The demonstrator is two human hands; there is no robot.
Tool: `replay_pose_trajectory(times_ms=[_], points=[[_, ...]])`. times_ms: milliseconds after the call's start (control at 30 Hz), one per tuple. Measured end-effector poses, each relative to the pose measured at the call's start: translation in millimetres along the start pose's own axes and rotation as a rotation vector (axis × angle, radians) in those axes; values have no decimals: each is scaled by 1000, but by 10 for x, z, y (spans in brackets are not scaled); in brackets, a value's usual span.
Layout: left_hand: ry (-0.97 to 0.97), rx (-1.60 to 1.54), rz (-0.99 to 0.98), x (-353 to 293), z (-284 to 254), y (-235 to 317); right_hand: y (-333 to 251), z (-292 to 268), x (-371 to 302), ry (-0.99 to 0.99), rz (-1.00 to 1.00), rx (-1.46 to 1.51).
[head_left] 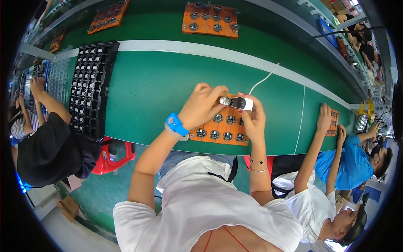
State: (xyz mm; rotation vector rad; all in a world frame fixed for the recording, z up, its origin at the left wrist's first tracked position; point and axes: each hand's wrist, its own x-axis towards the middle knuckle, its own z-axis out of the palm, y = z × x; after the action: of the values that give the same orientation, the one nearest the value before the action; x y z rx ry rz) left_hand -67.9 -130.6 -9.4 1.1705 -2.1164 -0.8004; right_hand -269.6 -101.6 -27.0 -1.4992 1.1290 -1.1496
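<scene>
Above an orange board (208, 126) on the green bench, both my hands work close together. My left hand (202, 106), with a blue band at the wrist, is closed on a small round silver-topped part (224, 101). Between the thumb and fingers of my right hand (255, 117) is a black-and-white plug-like piece (245, 103), its black end facing the round part. Whether the two pieces touch I cannot tell. A white cable (263, 79) runs up from near the white end. Several round dark components (214, 135) sit in rows on the board, partly covered by my hands.
To the left stands a long black tray (90, 88) with rows of small white-topped parts. Beyond the pale rail (180, 47) lie more orange boards (210, 19) with round components. A co-worker's hands (325, 119) are over another board at right; a person in black (50, 138) sits at left.
</scene>
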Motion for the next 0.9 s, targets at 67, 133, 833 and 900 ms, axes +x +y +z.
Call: replay_pose_trajectory(times_ms=[67,133,833,900], points=[[40,-49,29,14,4,106,32,27,-16,-6,-8,4],[82,-96,55,7,8,137,10,47,-28,1,-8,11],[-30,-130,119,261,232,200,127,-173,-100,90,-2,-104],[29,-169,157,270,197,237,46,-114,-102,105,46,104]])
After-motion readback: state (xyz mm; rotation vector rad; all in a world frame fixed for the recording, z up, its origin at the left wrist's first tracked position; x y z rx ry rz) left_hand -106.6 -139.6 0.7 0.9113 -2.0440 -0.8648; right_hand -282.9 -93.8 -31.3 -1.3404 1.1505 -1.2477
